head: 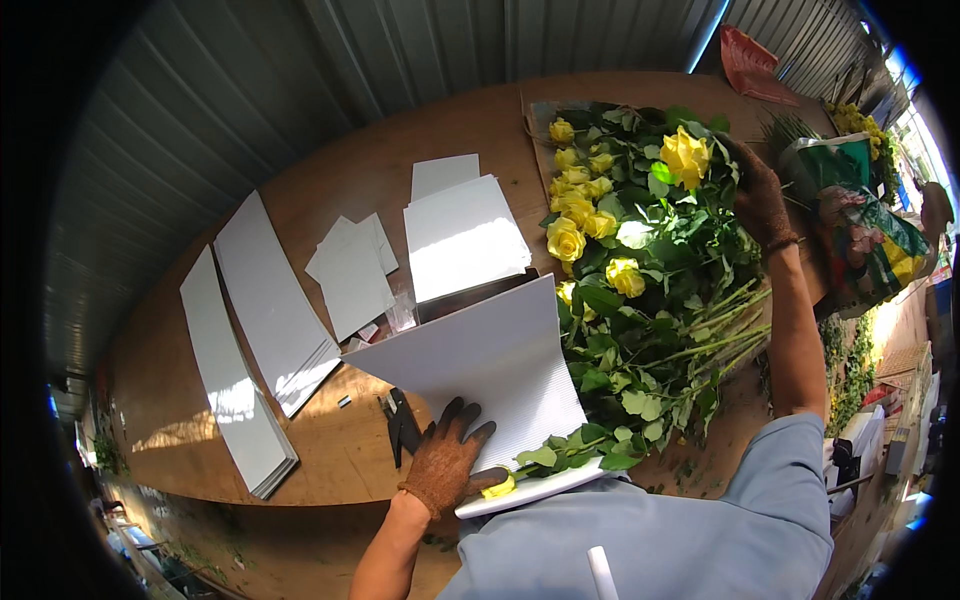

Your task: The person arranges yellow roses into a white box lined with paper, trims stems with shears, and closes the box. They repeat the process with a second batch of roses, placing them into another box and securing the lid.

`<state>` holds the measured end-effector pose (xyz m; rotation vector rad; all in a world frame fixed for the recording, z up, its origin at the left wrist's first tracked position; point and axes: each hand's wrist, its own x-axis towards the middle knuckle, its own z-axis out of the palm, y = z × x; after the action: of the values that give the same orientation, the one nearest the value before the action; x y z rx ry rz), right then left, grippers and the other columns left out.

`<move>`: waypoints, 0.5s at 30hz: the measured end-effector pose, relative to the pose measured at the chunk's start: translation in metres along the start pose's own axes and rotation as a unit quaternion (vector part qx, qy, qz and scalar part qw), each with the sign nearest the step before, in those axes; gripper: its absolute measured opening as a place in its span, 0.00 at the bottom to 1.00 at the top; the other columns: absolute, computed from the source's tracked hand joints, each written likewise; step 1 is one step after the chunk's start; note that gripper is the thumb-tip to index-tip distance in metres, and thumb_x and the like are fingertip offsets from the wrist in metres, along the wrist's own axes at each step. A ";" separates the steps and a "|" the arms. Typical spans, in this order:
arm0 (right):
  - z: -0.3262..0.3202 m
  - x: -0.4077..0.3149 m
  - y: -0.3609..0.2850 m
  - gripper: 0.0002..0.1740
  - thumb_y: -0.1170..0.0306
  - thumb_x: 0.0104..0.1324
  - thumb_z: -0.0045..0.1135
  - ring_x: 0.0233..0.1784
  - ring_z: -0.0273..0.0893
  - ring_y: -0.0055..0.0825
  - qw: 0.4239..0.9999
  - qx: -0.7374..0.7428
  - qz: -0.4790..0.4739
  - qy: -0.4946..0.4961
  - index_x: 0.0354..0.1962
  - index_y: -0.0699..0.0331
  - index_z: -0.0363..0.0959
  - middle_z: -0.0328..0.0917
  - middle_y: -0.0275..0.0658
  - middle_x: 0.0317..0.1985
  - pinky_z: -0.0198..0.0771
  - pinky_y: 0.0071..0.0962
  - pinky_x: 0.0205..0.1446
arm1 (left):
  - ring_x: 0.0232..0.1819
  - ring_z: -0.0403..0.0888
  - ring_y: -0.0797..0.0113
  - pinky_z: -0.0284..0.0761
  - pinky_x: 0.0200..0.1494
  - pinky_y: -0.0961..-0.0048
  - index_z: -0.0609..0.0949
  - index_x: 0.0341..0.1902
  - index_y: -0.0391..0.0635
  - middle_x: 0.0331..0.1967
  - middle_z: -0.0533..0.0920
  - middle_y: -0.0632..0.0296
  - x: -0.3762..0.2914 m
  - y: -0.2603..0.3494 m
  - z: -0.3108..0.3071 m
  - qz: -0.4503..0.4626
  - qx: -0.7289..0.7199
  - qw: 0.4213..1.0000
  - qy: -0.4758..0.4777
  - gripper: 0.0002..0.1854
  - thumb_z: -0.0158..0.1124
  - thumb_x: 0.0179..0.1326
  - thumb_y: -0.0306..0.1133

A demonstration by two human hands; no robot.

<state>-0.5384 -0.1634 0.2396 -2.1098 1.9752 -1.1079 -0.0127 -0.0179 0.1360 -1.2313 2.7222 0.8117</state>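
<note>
My left hand (450, 457), in a brown work glove, lies spread on a white corrugated sheet (487, 360) at the table's front edge. Its thumb is beside a yellow rose (499, 486) whose leafy stem runs right along the sheet's near edge. Further off on the right, my gloved right hand (756, 191) is at the stem side of a large yellow rose (684, 157) held over the pile; its fingers are partly hidden by leaves. Under it spreads a heap of yellow roses (574, 206) with green leaves and cut stems.
Stacked white cards (465, 240) sit behind the sheet, with loose white pieces (349, 277) beside them. Long white strips (232, 375) lie at left. A black stapler-like tool (401, 424) is near my left hand. At right are a printed plastic bag (862, 217) and a red plastic scoop (754, 64).
</note>
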 end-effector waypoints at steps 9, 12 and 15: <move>-0.051 0.001 -0.067 0.24 0.78 0.57 0.64 0.57 0.79 0.38 0.979 -0.032 -0.194 0.052 0.54 0.66 0.77 0.78 0.44 0.53 0.72 0.32 0.61 | 0.75 0.60 0.42 0.62 0.74 0.47 0.78 0.64 0.48 0.69 0.69 0.49 -0.003 0.004 -0.001 0.002 0.018 1.000 0.025 0.41 0.77 0.49 0.56; -0.063 -0.003 -0.084 0.21 0.74 0.60 0.61 0.55 0.80 0.37 0.969 -0.120 -0.194 0.098 0.53 0.61 0.79 0.78 0.42 0.53 0.75 0.31 0.58 | 0.77 0.56 0.45 0.61 0.73 0.44 0.78 0.65 0.49 0.71 0.67 0.50 -0.002 -0.002 0.003 0.001 0.006 1.000 0.013 0.40 0.74 0.52 0.59; -0.083 0.001 -0.111 0.22 0.76 0.60 0.61 0.55 0.80 0.37 0.960 -0.146 -0.209 0.113 0.53 0.60 0.79 0.78 0.41 0.53 0.76 0.30 0.56 | 0.78 0.54 0.46 0.61 0.73 0.43 0.77 0.66 0.49 0.71 0.67 0.51 -0.001 0.000 0.000 0.001 -0.004 1.000 0.010 0.40 0.72 0.54 0.60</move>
<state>-0.4869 -0.1086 0.3558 -2.7683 1.9349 -1.2255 -0.0121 -0.0165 0.1361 -1.2465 2.7385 0.8161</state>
